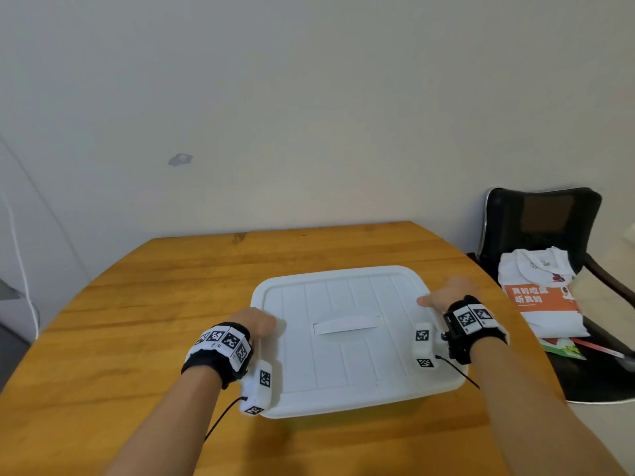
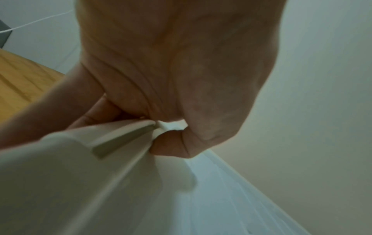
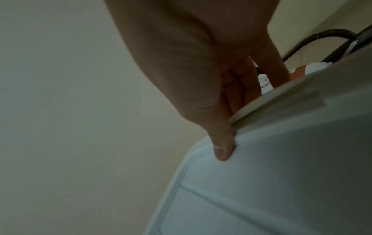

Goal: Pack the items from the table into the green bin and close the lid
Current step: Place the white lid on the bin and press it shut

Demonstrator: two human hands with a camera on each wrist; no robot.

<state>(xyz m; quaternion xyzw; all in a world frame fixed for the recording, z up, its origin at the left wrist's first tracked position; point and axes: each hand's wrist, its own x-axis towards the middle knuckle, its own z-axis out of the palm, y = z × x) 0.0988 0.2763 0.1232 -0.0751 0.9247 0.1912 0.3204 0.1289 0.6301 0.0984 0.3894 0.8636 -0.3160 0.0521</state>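
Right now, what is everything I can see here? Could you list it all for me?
lid: one, white, on the table, its handle strip in the middle
table: one, orange-brown wood, against the wall
chair: one, black, right of the table
folded shirt: one, white, on the chair
orange and white package: one, on the chair
wrist bands: two, black with black-and-white markers
left hand: grips the lid's left edge
right hand: grips the lid's right edge
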